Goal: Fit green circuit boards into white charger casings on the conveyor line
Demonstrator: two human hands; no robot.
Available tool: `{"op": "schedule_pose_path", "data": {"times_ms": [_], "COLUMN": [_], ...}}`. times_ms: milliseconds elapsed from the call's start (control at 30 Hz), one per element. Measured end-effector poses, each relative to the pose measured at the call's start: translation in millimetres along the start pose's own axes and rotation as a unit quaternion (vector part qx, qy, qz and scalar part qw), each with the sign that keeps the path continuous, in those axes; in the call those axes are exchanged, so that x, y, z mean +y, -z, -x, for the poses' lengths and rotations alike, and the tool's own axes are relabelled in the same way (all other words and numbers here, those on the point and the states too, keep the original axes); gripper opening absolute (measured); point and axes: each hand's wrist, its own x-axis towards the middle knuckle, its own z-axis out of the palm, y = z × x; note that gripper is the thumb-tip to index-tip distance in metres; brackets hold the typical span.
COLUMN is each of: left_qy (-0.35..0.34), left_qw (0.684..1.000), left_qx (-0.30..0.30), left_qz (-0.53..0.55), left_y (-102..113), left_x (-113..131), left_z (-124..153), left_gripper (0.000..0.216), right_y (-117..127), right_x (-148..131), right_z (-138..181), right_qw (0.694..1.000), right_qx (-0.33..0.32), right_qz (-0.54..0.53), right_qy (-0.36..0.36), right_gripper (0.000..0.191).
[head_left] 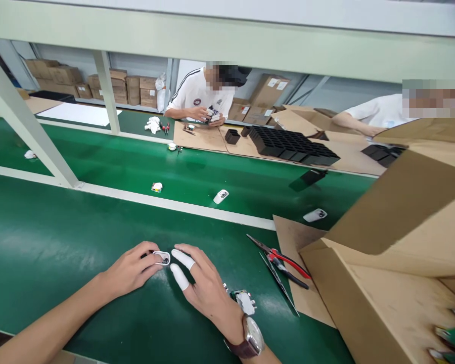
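Note:
My left hand (131,273) rests on the green bench surface (60,242) with its fingers curled round a small white plastic housing (162,258). My right hand (205,288), with white finger cots on two fingertips and a wristwatch, lies beside it, fingertips touching the same housing. A small green circuit board with a white part (244,299) lies just right of my right wrist.
Red-handled cutters (284,263) lie on cardboard to the right, next to a large open carton (387,283). White housings (220,196) (314,215) ride the green conveyor belt. Across it, two people work beside black trays (291,146). A slanted frame post (30,131) stands left.

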Motion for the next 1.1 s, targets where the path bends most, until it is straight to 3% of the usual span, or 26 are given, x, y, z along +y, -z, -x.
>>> {"op": "schedule_pose_path", "data": {"times_ms": [100, 200, 333, 400, 533, 633, 700, 767, 833, 933, 1000, 1100], "left_qy": [-0.039, -0.012, 0.113, 0.170, 0.203, 0.225, 0.226, 0.189, 0.108, -0.012, -0.040, -0.066], "left_qw": [0.997, 0.999, 0.982, 0.970, 0.973, 0.961, 0.957, 0.961, 0.967, 0.972, 0.975, 0.982], "left_qx": [0.035, 0.012, -0.027, 0.007, 0.109, 0.138, 0.143, 0.146, 0.136, 0.046, 0.015, 0.011], "left_qz": [-0.058, -0.046, 0.149, 0.174, -0.015, -0.087, -0.115, -0.143, -0.187, -0.229, -0.219, -0.176], "left_y": [0.1, 2.5, 13.4, 22.8, 47.9, 63.4, 65.2, 57.0, 38.6, -1.5, -29.6, -58.4], "left_x": [3.4, 10.8, 4.0, -15.3, -77.4, -116.1, -126.5, -125.7, -122.6, -132.7, -148.5, -164.2], "left_z": [1.7, -2.9, -26.9, -49.7, -112.4, -154.0, -170.5, -178.1, -180.7, -189.0, -203.6, -225.8], "left_gripper": [0.015, 0.025, 0.027, 0.035, 0.036, 0.028, 0.027, 0.030, 0.041, 0.059, 0.057, 0.046], "right_y": [6.0, 19.7, 50.1, 66.0, 84.8, 85.3, 81.4, 74.4, 64.5, 50.9, 50.5, 63.7], "right_x": [3.2, 5.7, 19.6, 31.1, 47.4, 44.9, 38.5, 31.9, 28.0, 33.3, 42.1, 48.3], "right_z": [0.2, -2.1, 2.5, 10.0, 29.5, 43.5, 52.9, 62.1, 68.6, 69.5, 66.5, 65.3], "right_qw": [0.999, 0.998, 0.994, 0.993, 0.991, 0.985, 0.979, 0.975, 0.973, 0.961, 0.947, 0.937], "right_qx": [0.038, 0.054, 0.074, 0.076, -0.001, -0.076, -0.109, -0.121, -0.119, -0.130, -0.148, -0.152], "right_qz": [0.008, 0.035, 0.075, 0.091, 0.129, 0.139, 0.148, 0.163, 0.183, 0.242, 0.286, 0.315], "right_qy": [0.005, 0.007, 0.005, -0.007, -0.038, -0.069, -0.087, -0.094, -0.080, -0.027, -0.006, -0.004], "right_gripper": [0.044, 0.038, 0.037, 0.038, 0.044, 0.063, 0.075, 0.082, 0.083, 0.061, 0.046, 0.045]}}
